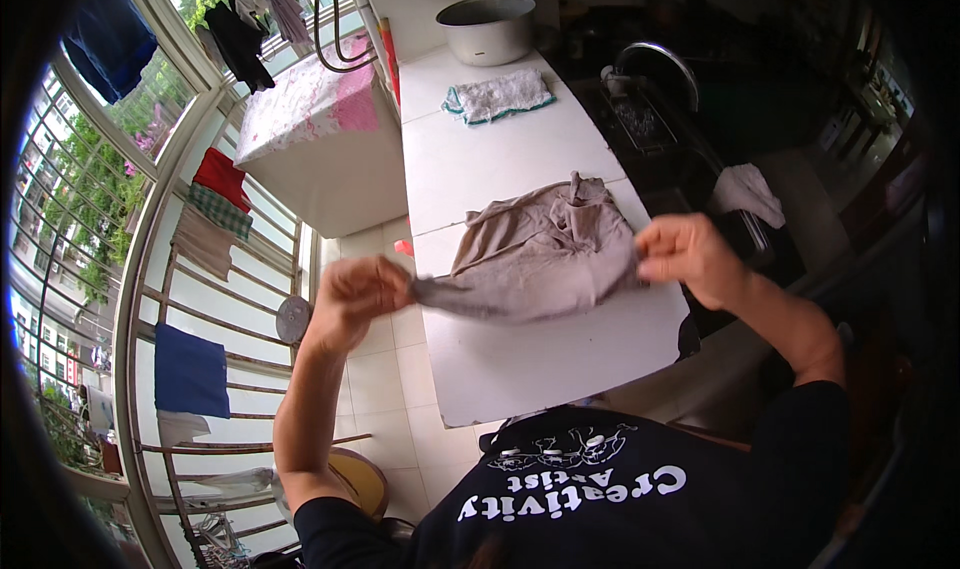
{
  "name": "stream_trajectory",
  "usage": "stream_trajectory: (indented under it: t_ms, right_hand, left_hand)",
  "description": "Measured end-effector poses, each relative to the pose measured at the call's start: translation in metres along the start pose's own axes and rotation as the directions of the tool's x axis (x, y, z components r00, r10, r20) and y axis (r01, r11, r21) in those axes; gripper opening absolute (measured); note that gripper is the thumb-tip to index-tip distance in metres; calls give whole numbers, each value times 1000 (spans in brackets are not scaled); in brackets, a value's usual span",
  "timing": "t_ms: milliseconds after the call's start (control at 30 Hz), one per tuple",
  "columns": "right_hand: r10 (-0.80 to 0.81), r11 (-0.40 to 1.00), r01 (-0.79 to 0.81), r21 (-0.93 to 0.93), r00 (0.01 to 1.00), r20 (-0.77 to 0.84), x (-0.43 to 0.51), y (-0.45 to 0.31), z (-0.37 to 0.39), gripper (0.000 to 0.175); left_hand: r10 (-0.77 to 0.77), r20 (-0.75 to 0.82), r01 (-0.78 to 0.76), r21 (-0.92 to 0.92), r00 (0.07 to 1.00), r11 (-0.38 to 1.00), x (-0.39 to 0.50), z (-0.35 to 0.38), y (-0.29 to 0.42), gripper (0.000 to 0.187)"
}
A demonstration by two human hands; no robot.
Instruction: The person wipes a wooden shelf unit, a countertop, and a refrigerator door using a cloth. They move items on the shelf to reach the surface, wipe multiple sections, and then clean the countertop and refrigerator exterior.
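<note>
A crumpled grey-brown cloth garment [540, 257] lies partly on the white tiled counter [517, 359], its near edge lifted and slightly blurred. My left hand [367, 291] pinches the garment's left corner, beyond the counter's left edge. At the garment's right side, my right hand [679, 257] has its fingertips closed on the near edge. Between the two hands the cloth sags in a curve, with folds bunched on its far part.
Farther along the counter lie a white terry cloth [500, 96] with green trim and a metal pot [487, 32]. A sink [641, 118] with a curved faucet and a white towel [748, 194] are at right. Cloths hang on the railing [255, 359] at left.
</note>
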State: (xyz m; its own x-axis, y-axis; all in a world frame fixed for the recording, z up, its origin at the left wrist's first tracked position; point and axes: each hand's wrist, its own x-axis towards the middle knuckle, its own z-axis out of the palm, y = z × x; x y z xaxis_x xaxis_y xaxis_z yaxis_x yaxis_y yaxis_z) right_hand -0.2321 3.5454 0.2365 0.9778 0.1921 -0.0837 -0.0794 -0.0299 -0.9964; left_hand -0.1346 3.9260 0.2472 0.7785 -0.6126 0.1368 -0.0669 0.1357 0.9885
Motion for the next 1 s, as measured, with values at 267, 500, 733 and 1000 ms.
stream_trajectory:
  t_ms: [267,500,733,1000]
  right_hand:
    - [-416,823,204,-529,852,-318,82,0,-42,20]
    - [-555,163,614,-772,704,443,94,4,1,37]
    - [-281,26,556,-831,802,528,143,52,2,43]
    - [-409,166,385,-908,865,292,262,51,-21,31]
  left_hand:
    - [448,-283,8,852,848,523,84,-20,-29,29]
    - [128,416,-435,850,900,296,82,13,-55,48]
    - [19,461,-461,886,887,56,121,4,-86,47]
    - [214,332,-382,882,919,274,243,-39,-121,28]
